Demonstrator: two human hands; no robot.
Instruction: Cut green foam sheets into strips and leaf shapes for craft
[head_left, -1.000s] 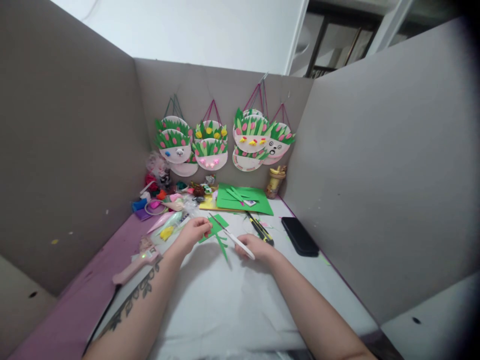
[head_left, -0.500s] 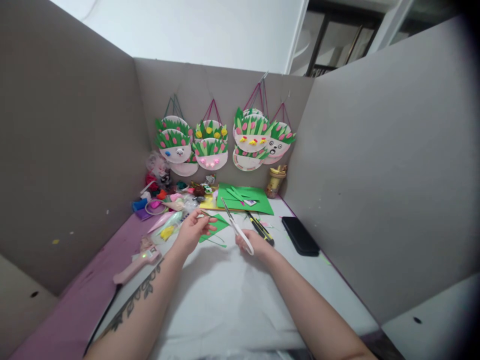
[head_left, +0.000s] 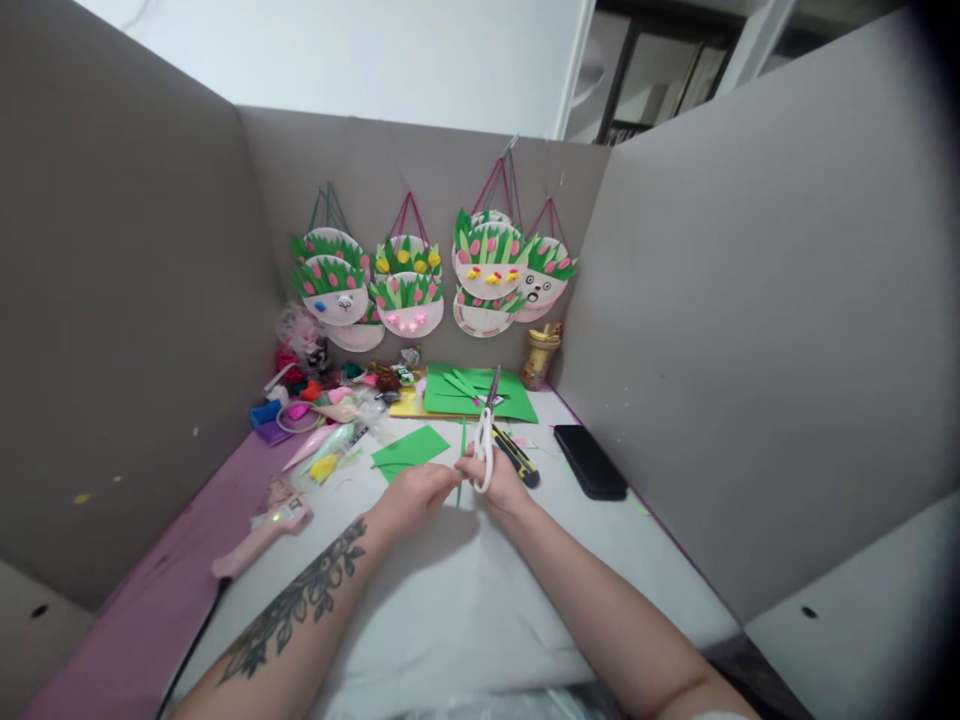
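My left hand [head_left: 421,493] is closed, its fingertips pinching a narrow green paper strip [head_left: 463,436] that stands upright between my hands. White-handled scissors [head_left: 484,452] rest in my closed right hand [head_left: 504,484], blades pointing away from me. The right fingertips also meet the strip beside the left ones. Just beyond my left hand, a green paper sheet [head_left: 411,450] lies on the table with a thin cut sliver along its edge. Behind the scissors is a yellow-and-black utility knife [head_left: 517,458], partly covered by them.
A larger green sheet [head_left: 517,392] with cut strips lies at the back. To the right are a black phone [head_left: 590,462] and a cup [head_left: 541,358]. A pink glue gun [head_left: 262,537] and craft supplies sit left. Decorated paper plates [head_left: 409,305] hang on the grey partition.
My left hand has come down and right to meet the right hand at the strip. The scissors have swung from pointing left to pointing forward. The view has shifted slightly.
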